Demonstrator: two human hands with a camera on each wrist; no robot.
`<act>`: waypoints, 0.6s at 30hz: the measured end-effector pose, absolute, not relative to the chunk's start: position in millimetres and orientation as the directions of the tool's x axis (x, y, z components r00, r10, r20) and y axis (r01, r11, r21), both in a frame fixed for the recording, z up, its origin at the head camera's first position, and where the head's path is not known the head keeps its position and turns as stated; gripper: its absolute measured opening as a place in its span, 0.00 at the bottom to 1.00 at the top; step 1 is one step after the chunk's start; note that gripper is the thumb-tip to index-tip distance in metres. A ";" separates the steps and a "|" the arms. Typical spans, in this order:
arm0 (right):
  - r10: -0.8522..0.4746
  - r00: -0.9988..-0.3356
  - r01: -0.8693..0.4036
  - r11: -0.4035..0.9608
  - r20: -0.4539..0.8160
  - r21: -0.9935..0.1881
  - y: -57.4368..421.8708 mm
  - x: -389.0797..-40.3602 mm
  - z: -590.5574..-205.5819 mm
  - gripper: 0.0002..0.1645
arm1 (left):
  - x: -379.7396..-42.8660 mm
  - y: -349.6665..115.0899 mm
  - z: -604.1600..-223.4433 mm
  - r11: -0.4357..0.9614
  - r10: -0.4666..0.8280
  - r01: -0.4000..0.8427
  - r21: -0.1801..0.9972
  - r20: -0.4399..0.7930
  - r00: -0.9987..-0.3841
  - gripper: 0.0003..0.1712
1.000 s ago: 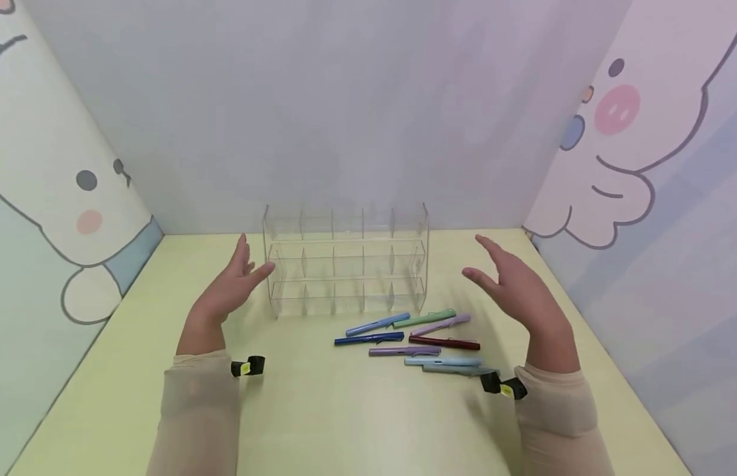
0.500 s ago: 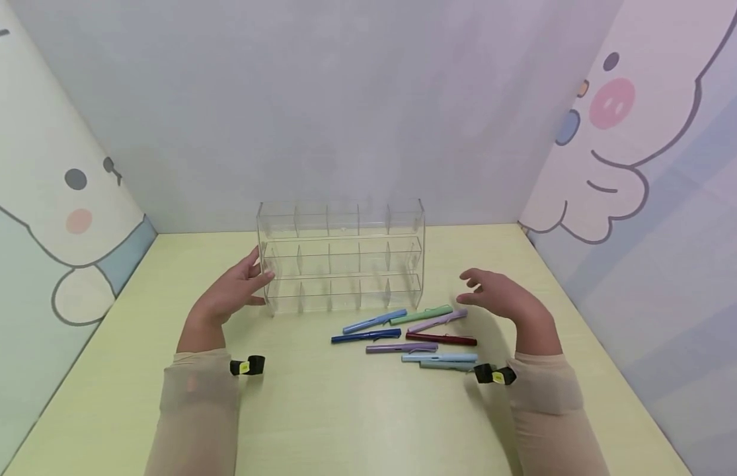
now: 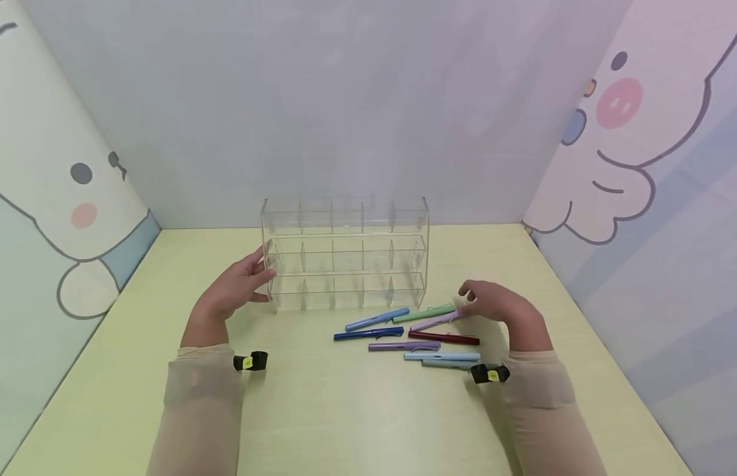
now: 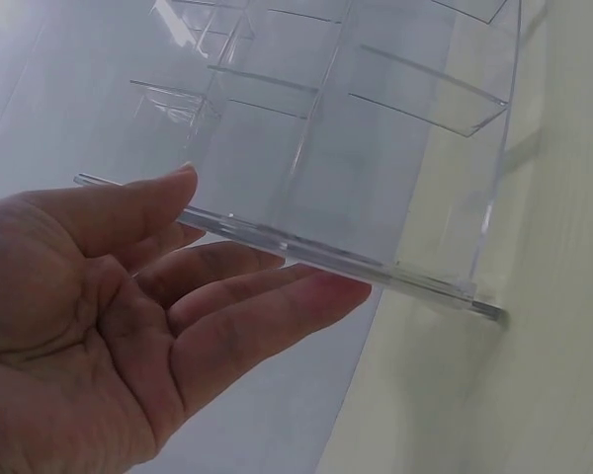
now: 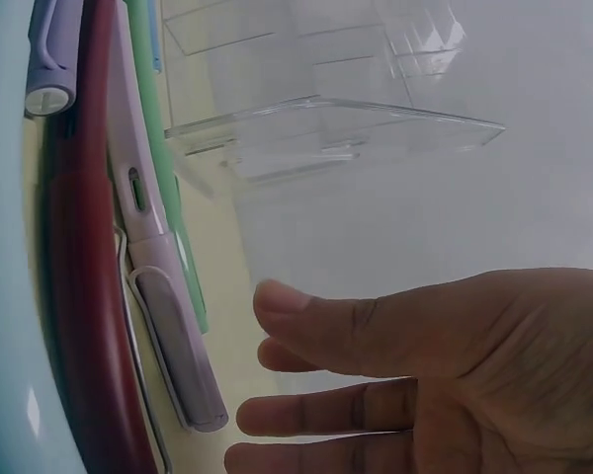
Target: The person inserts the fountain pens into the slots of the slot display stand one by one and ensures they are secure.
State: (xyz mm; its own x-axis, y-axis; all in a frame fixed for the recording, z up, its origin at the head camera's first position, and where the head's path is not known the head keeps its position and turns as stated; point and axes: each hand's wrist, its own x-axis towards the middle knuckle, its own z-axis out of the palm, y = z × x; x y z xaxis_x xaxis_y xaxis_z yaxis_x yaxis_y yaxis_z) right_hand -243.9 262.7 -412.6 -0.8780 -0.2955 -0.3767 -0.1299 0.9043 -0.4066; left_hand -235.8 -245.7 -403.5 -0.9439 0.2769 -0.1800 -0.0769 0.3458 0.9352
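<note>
A clear plastic organizer (image 3: 347, 264) with three tiers of compartments stands at the back of the table. My left hand (image 3: 236, 287) is at its left side panel; in the left wrist view, the thumb (image 4: 158, 202) lies on one side of that panel and the fingers on the other. My right hand (image 3: 499, 305) hovers low at the right end of the lilac pen (image 3: 435, 322), holding nothing. In the right wrist view its fingertips stop just short of that pen's cap. Next to the lilac pen lie a green pen (image 3: 424, 313) and a dark red pen (image 3: 444, 338).
Left of these are a light blue pen (image 3: 377, 318) and a dark blue pen (image 3: 368, 334). Nearer lie a purple pen (image 3: 404, 346), a pale blue pen (image 3: 441, 356) and a grey-green pen (image 3: 445, 364). A plain wall (image 3: 344, 119) rises behind the organizer.
My left hand has come against the organizer's side panel, its thumb now at the front edge. My right hand has come down and inward to the lilac pen's end, its fingers more bent.
</note>
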 end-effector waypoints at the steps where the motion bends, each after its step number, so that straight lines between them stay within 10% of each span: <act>1: -0.290 -0.876 -0.121 0.906 -0.386 -0.405 262.7 -244.0 -413.8 0.30 | -235.7 -245.5 -403.4 0.341 0.277 -0.079 0.937 -0.181 -0.944 0.42; 18: -0.321 -0.863 -0.184 0.919 -0.390 -0.349 259.8 -250.2 -436.7 0.09 | -235.4 -247.8 -406.4 0.336 0.275 -0.091 0.938 -0.190 -0.942 0.41</act>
State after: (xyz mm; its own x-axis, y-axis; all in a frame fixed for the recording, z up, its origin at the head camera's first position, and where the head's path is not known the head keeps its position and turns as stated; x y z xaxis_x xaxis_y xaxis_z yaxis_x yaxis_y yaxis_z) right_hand -250.2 259.8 -436.7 -0.8631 -0.3208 -0.3901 -0.1839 0.9189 -0.3489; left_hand -235.4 -247.8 -406.4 -0.9424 0.2755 -0.1899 -0.0907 0.3359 0.9375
